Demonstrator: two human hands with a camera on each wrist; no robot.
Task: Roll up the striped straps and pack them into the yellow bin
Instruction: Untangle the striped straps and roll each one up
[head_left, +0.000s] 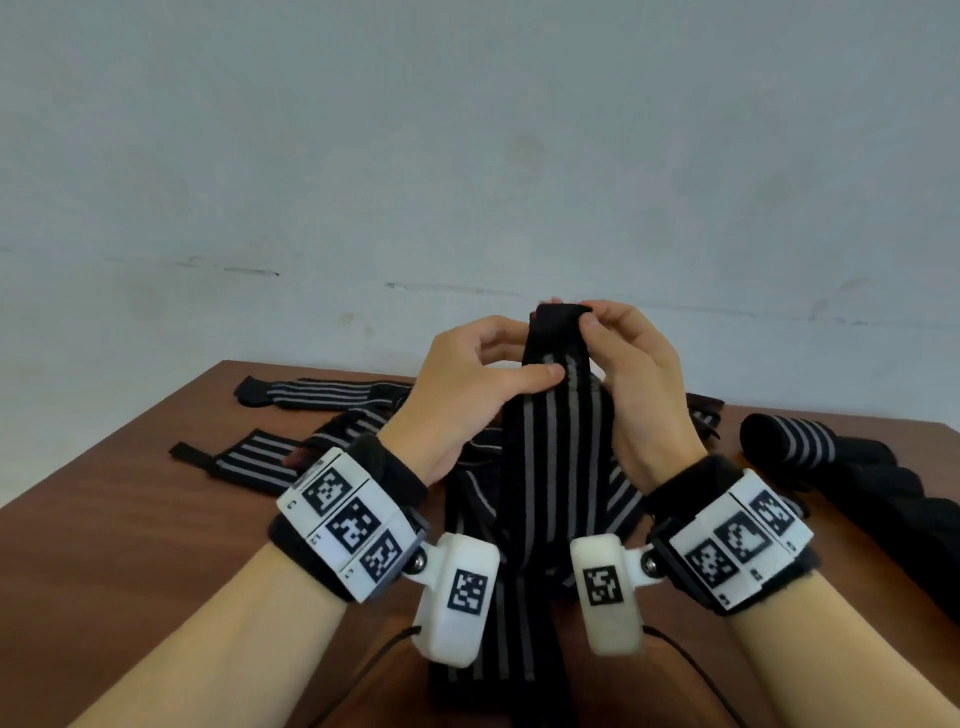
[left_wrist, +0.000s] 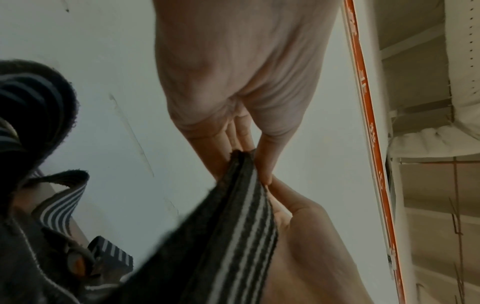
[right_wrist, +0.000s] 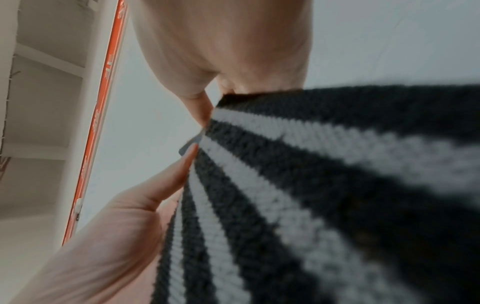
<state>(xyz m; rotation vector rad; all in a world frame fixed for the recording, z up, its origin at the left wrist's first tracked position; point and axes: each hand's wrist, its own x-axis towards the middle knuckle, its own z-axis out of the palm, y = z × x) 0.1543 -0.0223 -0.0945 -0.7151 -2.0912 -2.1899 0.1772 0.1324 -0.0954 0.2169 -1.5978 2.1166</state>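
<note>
A black strap with grey stripes (head_left: 553, 436) hangs upright above the table, its plain black end folded over at the top. My left hand (head_left: 480, 379) pinches it just below the fold, thumb across the front. My right hand (head_left: 621, 353) pinches the top right corner of the fold. The same strap (left_wrist: 244, 222) shows edge-on in the left wrist view, and fills the right wrist view as a close strap (right_wrist: 311, 185). Several loose straps (head_left: 322, 392) lie on the table behind. A rolled strap (head_left: 789, 441) lies at the right. No yellow bin is in view.
The brown wooden table (head_left: 156, 519) ends against a pale wall (head_left: 467, 156). More striped straps lie in a heap under my hands (head_left: 467, 493). Dark fabric (head_left: 893, 509) lies beyond the roll at the right edge.
</note>
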